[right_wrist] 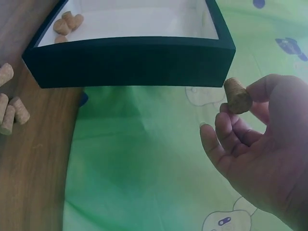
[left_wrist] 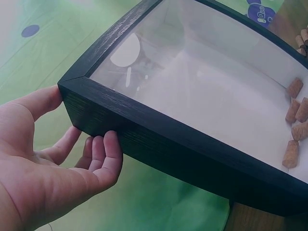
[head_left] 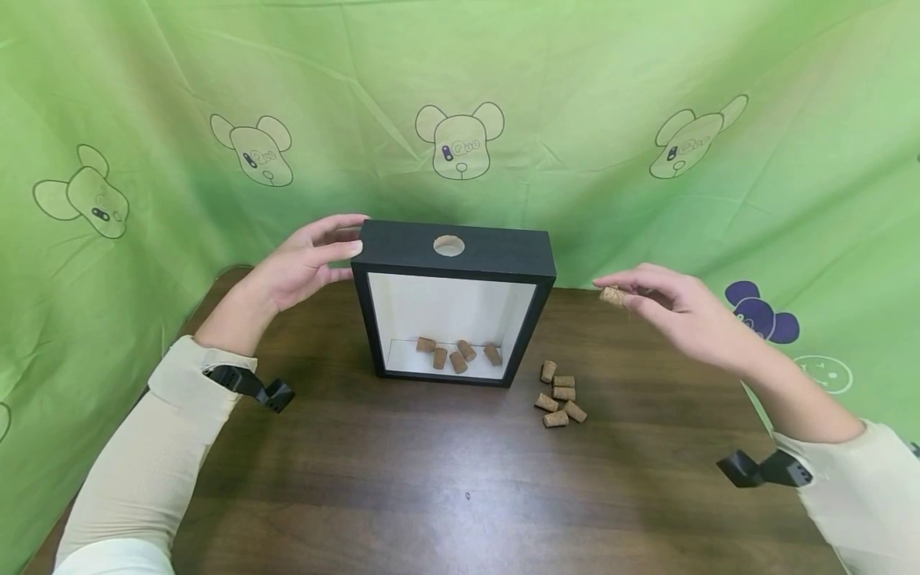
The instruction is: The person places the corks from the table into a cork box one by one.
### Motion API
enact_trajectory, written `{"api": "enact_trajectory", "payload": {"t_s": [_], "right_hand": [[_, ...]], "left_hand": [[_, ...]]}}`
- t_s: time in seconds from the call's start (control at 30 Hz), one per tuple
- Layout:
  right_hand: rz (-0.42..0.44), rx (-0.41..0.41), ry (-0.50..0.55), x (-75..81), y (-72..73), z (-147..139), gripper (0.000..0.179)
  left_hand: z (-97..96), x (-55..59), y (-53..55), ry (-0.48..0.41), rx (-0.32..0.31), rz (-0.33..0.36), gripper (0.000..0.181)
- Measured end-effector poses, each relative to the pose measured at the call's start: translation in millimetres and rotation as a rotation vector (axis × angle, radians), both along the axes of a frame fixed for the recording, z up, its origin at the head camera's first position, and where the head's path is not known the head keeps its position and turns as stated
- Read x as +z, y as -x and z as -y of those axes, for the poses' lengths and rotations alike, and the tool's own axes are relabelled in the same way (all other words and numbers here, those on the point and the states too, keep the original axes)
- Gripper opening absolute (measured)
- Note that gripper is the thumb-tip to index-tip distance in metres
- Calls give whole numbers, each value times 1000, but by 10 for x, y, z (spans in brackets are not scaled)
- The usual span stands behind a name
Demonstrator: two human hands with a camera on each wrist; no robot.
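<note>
A black shadow-box frame (head_left: 460,254) stands upright on the table, with a round hole (head_left: 449,245) in its top and a white inside behind a clear front. Several corks (head_left: 458,362) lie at the bottom of it. My left hand (head_left: 305,263) holds the frame by its upper left side, thumb near the front edge and fingertips along the side and back edge (left_wrist: 72,161). Off to the right of the frame, my right hand (head_left: 668,311) pinches one cork (right_wrist: 237,96) between thumb and fingers, raised above the table.
Several loose corks (head_left: 564,393) lie on the brown wooden table (head_left: 431,479), just right of the frame's lower corner. A green cloth (head_left: 575,72) with printed bear faces hangs behind and at both sides. Each wrist carries a small black camera mount (head_left: 247,385).
</note>
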State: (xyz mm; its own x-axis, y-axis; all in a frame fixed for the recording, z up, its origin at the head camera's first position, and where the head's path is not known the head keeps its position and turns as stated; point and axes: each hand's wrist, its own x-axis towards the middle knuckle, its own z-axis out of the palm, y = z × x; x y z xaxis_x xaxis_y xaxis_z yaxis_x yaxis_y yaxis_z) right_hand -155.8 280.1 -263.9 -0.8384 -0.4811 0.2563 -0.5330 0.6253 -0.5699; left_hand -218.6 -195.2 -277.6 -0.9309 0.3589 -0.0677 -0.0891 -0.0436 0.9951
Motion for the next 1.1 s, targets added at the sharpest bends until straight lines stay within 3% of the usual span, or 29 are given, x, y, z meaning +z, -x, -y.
{"api": "enact_trajectory", "payload": {"t_s": [0.27,0.77,1.1], "right_hand": [[29,-85,32,143,17,101,30],[-146,5,137,364,153,508,34],[-151,-8,220,403,321,883,33]], "left_hand": [[-16,28,-16,9,-2,9,56],[-22,38,-13,12,-4,7,57],[-12,25,-17,11,-6,4,57]]}}
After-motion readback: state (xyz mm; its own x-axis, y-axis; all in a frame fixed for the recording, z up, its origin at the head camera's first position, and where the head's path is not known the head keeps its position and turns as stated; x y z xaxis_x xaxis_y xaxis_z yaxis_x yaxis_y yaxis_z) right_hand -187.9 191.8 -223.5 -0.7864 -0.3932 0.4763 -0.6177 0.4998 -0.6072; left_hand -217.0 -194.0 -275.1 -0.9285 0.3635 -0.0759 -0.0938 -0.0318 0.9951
